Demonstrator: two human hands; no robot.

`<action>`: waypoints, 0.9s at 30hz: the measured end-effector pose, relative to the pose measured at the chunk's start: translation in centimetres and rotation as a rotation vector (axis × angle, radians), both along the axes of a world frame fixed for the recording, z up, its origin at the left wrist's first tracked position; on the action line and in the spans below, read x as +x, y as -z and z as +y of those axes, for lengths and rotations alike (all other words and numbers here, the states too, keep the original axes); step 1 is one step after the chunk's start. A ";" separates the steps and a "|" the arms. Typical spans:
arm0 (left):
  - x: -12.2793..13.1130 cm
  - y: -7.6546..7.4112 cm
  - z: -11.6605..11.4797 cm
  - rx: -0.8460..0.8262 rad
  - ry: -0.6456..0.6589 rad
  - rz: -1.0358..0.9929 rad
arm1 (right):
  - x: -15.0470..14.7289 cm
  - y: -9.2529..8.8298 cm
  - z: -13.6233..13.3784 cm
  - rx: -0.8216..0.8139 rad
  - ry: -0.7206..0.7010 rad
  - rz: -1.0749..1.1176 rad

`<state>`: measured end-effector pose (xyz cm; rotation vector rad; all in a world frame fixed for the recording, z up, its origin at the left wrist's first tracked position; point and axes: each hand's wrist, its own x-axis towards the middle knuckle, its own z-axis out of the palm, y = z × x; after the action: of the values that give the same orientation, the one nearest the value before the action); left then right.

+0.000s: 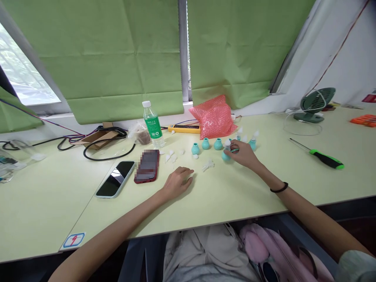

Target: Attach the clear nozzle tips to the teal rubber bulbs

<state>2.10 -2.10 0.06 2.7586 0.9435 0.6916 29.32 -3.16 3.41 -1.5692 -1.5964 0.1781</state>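
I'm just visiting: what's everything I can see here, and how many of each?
Small pots: at least six, turquoise, mid-table
Small pieces: several, whitish, near the pots
Phones: two, light-cased and red-cased, left
Water bottle: one, clear with green label, near window
Bubble-wrap bag: one, pinkish red, behind pots
Screwdriver: one, green and black, right
Fan: one, dark green, far right
Box: one, brown, left
Cables: several, mostly black, left
Blinds: at least two, green, at window
Tabletop: pale green, underneath
Wristband: one, black, right wrist
Left hand: one, on tabletop
Right hand: one, holding a pot
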 end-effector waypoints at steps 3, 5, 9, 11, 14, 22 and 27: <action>-0.5 -0.4 0.8 0.096 -0.089 0.123 | 0.6 0.7 0.3 -0.038 0.031 -0.042; -1.2 -1.0 1.9 0.181 -0.208 0.204 | 0.9 1.1 0.5 -0.035 0.034 -0.044; -2.6 -2.4 4.4 0.235 -0.421 0.303 | 1.0 1.5 0.7 0.039 0.040 -0.038; -3.0 -3.1 5.4 0.243 -0.437 0.322 | 0.7 1.4 0.8 0.087 0.069 -0.073; -3.2 -3.8 6.3 0.200 -0.372 0.353 | 0.2 0.9 0.5 0.177 0.144 -0.197; -1.0 -2.2 6.5 0.177 -0.393 0.413 | -3.1 -0.4 -1.1 0.554 0.035 -0.540; 0.1 -1.2 5.9 0.143 -0.264 0.373 | -6.5 1.0 -1.1 0.071 -0.200 -0.805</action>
<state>2.19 3.77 1.26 2.9822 1.4006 0.2846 22.86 -4.28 2.41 -1.5045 -2.3397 -0.4600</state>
